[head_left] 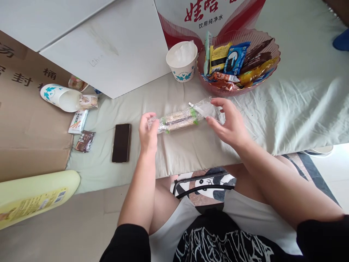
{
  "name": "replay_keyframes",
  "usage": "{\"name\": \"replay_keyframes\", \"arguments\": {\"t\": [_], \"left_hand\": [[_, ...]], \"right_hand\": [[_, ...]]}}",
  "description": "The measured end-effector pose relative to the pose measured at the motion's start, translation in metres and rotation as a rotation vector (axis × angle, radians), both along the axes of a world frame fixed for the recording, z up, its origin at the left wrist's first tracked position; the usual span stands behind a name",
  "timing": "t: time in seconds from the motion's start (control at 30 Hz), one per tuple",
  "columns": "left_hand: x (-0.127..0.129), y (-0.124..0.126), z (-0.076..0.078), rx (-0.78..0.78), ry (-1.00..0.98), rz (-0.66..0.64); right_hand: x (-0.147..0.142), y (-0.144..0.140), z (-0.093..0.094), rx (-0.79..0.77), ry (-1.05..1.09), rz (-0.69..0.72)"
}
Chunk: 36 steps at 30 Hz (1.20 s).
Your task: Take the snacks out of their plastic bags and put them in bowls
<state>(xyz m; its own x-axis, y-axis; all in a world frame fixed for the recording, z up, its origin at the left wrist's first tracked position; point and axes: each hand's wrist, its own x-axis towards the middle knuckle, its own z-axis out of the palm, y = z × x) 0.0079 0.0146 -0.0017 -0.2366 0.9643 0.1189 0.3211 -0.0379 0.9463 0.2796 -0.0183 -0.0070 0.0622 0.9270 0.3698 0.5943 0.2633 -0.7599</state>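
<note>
A long snack in a clear wrapper (178, 120) with green print lies across the cloth; its filling looks pale with a dark strip along it. My left hand (148, 133) is closed on the wrapper's left end, thumb and fingers pinching the crinkled plastic. At the other end, my right hand (229, 122) has its thumb and curled fingers on opposite edges of the loose clear plastic. A thin whitish strip (196, 108) lies slanted over the wrapper near my right thumb; I cannot make out its kind.
Behind stand a paper cup (182, 67) with crumpled plastic in it and a pink bowl (207, 85) of packaged snacks. To the left are a phone (121, 143), a tipped paper cup (61, 97), small packets (85, 141) and a yellow-green bottle (35, 196). Boxes (114, 51) stand behind.
</note>
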Motion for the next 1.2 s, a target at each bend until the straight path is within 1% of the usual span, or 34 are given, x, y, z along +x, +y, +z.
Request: {"name": "replay_keyframes", "arguments": {"t": [0.07,0.1,0.17,0.27,0.33,0.37,0.47,0.53,0.6,0.67,0.73,0.83,0.9,0.97,1.03,1.1,1.13,1.2], "left_hand": [[-0.005,-0.003,-0.004,0.024,0.162,-0.064],[-0.008,-0.004,-0.006,0.015,0.200,-0.087],[-0.015,-0.001,-0.012,-0.006,0.213,-0.101],[-0.024,0.007,-0.018,0.005,0.175,-0.046],[-0.027,0.010,-0.018,0.059,0.199,-0.013],[-0.027,0.010,-0.017,0.107,0.237,-0.028],[-0.027,0.005,-0.014,0.242,0.414,-0.169],[-0.027,0.001,-0.015,0.246,0.519,-0.235],[-0.028,-0.002,-0.016,0.222,0.573,-0.240],[-0.029,-0.002,-0.017,0.239,0.586,-0.223],[-0.029,-0.004,-0.014,0.288,0.591,-0.193],[-0.025,-0.011,-0.002,0.396,0.606,-0.141],[-0.021,-0.020,0.008,0.481,0.616,-0.148],[-0.017,-0.031,0.017,0.526,0.621,-0.190],[-0.015,-0.041,0.025,0.511,0.611,-0.247],[-0.013,-0.048,0.033,0.434,0.566,-0.337],[-0.012,-0.051,0.037,0.355,0.524,-0.418],[-0.012,-0.054,0.042,0.114,0.403,-0.639]], "right_hand": [[-0.002,0.003,-0.003,-0.054,-0.024,0.000],[-0.002,0.005,-0.004,-0.083,-0.034,-0.007],[0.000,0.008,-0.007,-0.127,-0.061,-0.020],[0.005,0.009,-0.008,-0.148,-0.098,-0.050],[0.007,0.007,-0.006,-0.132,-0.114,-0.064],[0.007,0.006,-0.005,-0.109,-0.121,-0.061],[0.004,0.002,-0.002,-0.005,-0.169,-0.001],[-0.001,0.001,-0.003,0.025,-0.221,0.042],[-0.005,0.001,-0.005,0.006,-0.268,0.071],[-0.009,0.002,-0.008,-0.011,-0.290,0.075],[-0.010,0.001,-0.007,0.003,-0.284,0.067],[-0.010,-0.003,-0.001,0.040,-0.237,0.065],[-0.009,-0.006,0.006,0.069,-0.209,0.070],[-0.009,-0.010,0.012,0.115,-0.190,0.082],[-0.008,-0.014,0.018,0.147,-0.176,0.115],[-0.006,-0.017,0.021,0.140,-0.165,0.159],[-0.005,-0.018,0.021,0.123,-0.161,0.180],[-0.003,-0.020,0.020,0.063,-0.146,0.213]]}}
